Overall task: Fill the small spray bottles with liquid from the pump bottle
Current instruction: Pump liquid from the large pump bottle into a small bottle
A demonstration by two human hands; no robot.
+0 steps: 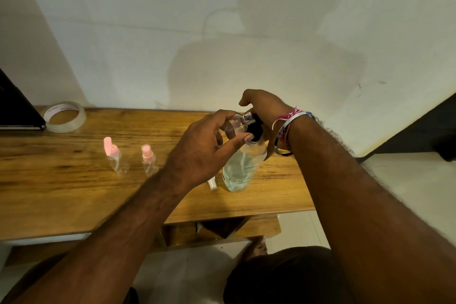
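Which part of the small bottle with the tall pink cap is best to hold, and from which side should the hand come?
Judging by its pose, grip the clear body below the pink cap of the left spray bottle, coming from the front edge of the table. It stands upright, apart from the second small bottle.

open small bottle point(243, 119) against pump bottle point(243, 168)

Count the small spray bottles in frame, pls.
3. Two with pink tops stand on the table left of the left hand. One uncapped bottle is tilted in that hand at the pump bottle. Arms may hide more.
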